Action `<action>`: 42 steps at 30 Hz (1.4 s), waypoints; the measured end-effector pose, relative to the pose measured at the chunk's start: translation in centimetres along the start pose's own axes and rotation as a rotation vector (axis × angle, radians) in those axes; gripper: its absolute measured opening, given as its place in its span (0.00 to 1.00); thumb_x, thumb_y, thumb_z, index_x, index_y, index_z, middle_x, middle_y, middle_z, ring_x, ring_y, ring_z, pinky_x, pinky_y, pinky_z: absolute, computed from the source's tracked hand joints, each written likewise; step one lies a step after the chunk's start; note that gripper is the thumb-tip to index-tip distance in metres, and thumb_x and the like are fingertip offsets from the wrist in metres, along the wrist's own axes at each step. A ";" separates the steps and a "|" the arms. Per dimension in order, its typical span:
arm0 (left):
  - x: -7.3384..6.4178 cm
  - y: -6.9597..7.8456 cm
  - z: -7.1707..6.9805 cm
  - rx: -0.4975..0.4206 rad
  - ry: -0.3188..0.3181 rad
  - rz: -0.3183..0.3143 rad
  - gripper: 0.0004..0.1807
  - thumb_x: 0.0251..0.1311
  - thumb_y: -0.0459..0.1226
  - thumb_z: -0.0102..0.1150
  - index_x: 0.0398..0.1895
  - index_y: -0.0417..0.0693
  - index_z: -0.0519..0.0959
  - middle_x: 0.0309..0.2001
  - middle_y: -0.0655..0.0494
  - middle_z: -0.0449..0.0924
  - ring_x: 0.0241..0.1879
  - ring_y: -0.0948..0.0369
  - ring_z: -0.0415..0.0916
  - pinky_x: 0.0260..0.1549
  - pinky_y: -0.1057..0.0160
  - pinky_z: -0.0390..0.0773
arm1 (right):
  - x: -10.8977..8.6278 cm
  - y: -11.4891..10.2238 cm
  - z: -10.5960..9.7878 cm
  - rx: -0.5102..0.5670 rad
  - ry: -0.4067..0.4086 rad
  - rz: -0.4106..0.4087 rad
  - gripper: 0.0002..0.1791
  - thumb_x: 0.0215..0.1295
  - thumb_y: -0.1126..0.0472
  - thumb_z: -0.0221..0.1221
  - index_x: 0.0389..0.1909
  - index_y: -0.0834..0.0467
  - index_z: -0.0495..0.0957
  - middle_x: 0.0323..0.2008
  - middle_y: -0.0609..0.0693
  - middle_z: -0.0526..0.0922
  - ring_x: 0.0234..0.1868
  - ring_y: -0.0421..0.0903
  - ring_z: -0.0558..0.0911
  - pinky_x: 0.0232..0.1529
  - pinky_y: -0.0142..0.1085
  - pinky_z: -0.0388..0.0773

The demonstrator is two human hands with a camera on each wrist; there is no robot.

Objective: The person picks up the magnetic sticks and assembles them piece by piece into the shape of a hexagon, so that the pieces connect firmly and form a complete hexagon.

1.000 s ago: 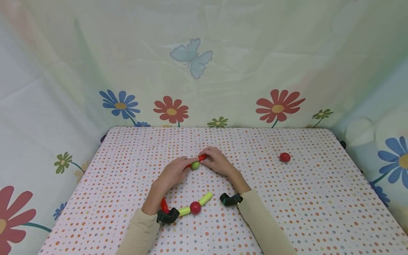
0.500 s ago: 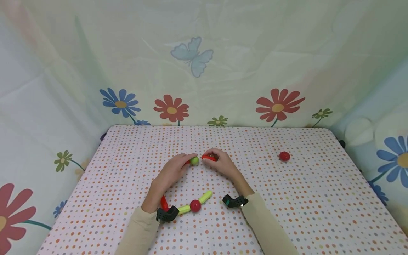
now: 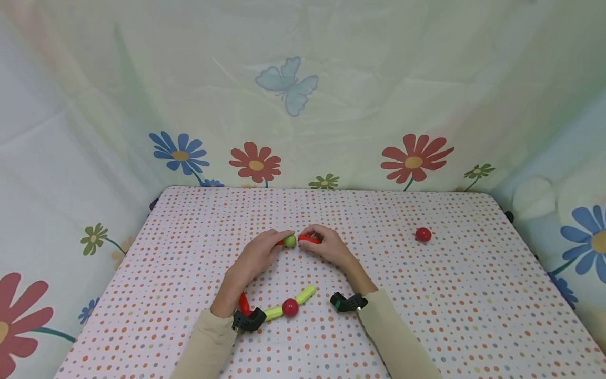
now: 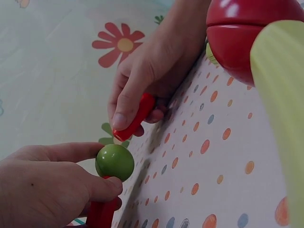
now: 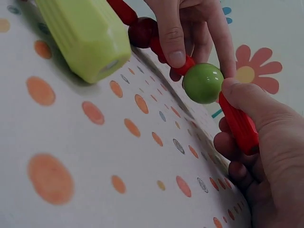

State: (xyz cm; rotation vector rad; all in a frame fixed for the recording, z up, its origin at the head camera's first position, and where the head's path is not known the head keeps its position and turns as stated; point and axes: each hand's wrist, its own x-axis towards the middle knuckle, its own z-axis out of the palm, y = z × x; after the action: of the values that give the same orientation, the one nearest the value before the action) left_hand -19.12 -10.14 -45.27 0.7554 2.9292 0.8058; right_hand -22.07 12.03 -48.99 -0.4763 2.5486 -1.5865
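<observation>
My left hand (image 3: 257,253) grips a red rod (image 4: 100,213) with a green ball (image 4: 114,162) at its end. The index fingertip touches that ball. In the right wrist view, a dark red ball (image 5: 143,32) joins the far end of this rod. My right hand (image 3: 330,246) pinches a separate red rod (image 5: 239,124) between thumb and fingers. In the left wrist view, a small gap shows between its tip and the green ball.
Nearer the person, a red ball (image 3: 290,308) joins two yellow-green rods (image 3: 305,295) in a chain. A red rod (image 3: 243,302) lies beside the left wrist, partly hidden. Another red ball (image 3: 423,235) sits at the right on the dotted tabletop (image 3: 454,295).
The right hand's red rod has come away from beside the green ball and been turned in the fingers. That hand then came slightly back toward the ball. The left hand barely moved.
</observation>
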 end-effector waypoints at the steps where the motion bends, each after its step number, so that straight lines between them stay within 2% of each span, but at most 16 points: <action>1: 0.0 0.0 0.0 0.001 0.000 0.002 0.25 0.66 0.31 0.56 0.65 0.58 0.72 0.53 0.53 0.80 0.54 0.55 0.77 0.55 0.54 0.76 | 0.0 0.0 0.0 -0.006 0.001 0.002 0.13 0.60 0.53 0.66 0.43 0.53 0.81 0.35 0.51 0.82 0.31 0.43 0.75 0.34 0.31 0.73; 11: 0.0 0.1 0.0 -0.010 0.005 -0.001 0.25 0.66 0.31 0.55 0.65 0.57 0.72 0.52 0.52 0.81 0.52 0.55 0.77 0.53 0.54 0.77 | 0.0 -0.2 0.0 -0.052 -0.001 0.010 0.13 0.60 0.54 0.66 0.44 0.53 0.81 0.38 0.51 0.82 0.32 0.42 0.75 0.35 0.32 0.72; 19: 0.0 0.2 0.0 -0.009 -0.001 -0.017 0.25 0.66 0.31 0.55 0.65 0.57 0.72 0.51 0.52 0.81 0.51 0.55 0.77 0.52 0.54 0.77 | -0.1 -0.2 0.1 -0.058 -0.012 -0.019 0.12 0.60 0.55 0.66 0.43 0.54 0.81 0.37 0.51 0.83 0.31 0.42 0.74 0.34 0.31 0.71; 27: -0.1 0.2 -0.1 -0.010 0.005 -0.005 0.25 0.66 0.31 0.56 0.65 0.57 0.73 0.52 0.52 0.80 0.53 0.54 0.77 0.53 0.53 0.77 | -0.1 -0.2 0.2 -0.055 -0.010 -0.017 0.12 0.61 0.54 0.66 0.43 0.53 0.81 0.38 0.51 0.83 0.31 0.42 0.75 0.35 0.31 0.72; 36: -0.2 0.1 -0.1 -0.002 0.016 0.026 0.24 0.66 0.31 0.55 0.65 0.55 0.73 0.48 0.52 0.81 0.48 0.56 0.78 0.48 0.56 0.78 | -0.4 -0.5 0.3 -0.083 -0.012 -0.046 0.15 0.61 0.53 0.66 0.47 0.54 0.81 0.43 0.51 0.82 0.36 0.40 0.74 0.38 0.30 0.71; 42: -0.1 0.0 0.0 -0.030 0.021 0.025 0.24 0.66 0.31 0.55 0.65 0.55 0.72 0.54 0.53 0.80 0.55 0.55 0.77 0.55 0.55 0.76 | -0.3 -0.5 0.3 -0.074 0.005 -0.046 0.15 0.61 0.54 0.65 0.47 0.55 0.81 0.43 0.52 0.81 0.38 0.42 0.74 0.40 0.32 0.71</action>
State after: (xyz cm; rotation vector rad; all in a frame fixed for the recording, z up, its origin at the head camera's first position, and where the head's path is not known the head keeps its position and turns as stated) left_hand -19.01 -10.19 -45.26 0.7877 2.9248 0.8631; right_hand -21.58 11.70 -48.74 -0.5432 2.6266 -1.5138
